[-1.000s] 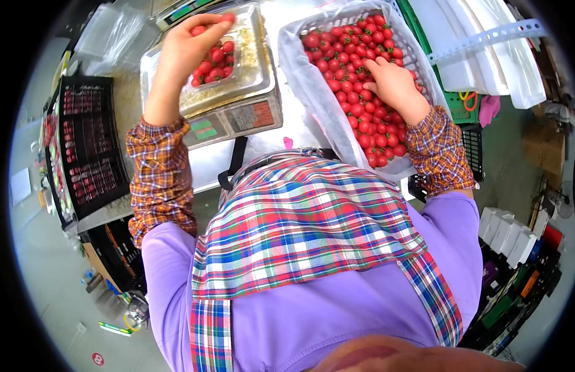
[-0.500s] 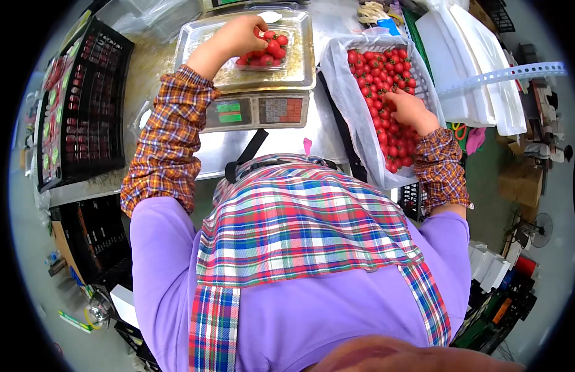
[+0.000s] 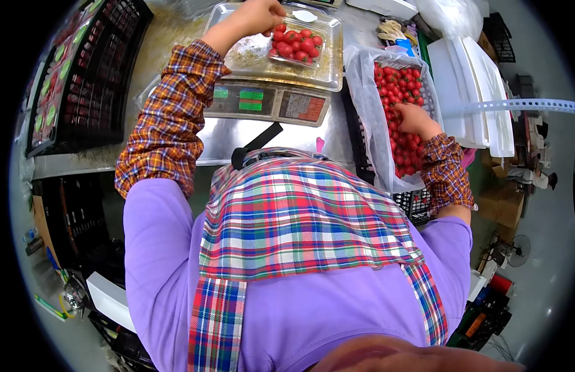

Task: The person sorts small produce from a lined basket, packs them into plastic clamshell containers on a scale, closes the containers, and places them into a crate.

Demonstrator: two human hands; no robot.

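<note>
A clear plastic punnet (image 3: 321, 61) of red cherry tomatoes (image 3: 295, 44) sits on the metal platform (image 3: 253, 67) of a digital scale (image 3: 272, 102). My left hand (image 3: 261, 15) is at the punnet's upper left corner, its fingers curled together; whether something is in them is hidden. On the right stands a crate lined with white sheeting (image 3: 366, 93), holding many loose cherry tomatoes (image 3: 406, 84). Inside it, my right hand (image 3: 417, 119) has thumb and fingers closed among the tomatoes, its fingertips partly hidden.
A black crate (image 3: 101, 80) with packed punnets stands at the left. Behind the punnet lies a small white oval piece (image 3: 305, 15). Gloves (image 3: 391, 29) and white foam sheets (image 3: 464, 93) are past the tomato crate. A black strap (image 3: 263, 136) lies by the table's front edge.
My left hand has drawn back from over the tomatoes to the punnet's upper left corner, uncovering them. My right hand stays in the crate. The whole view has shifted slightly.
</note>
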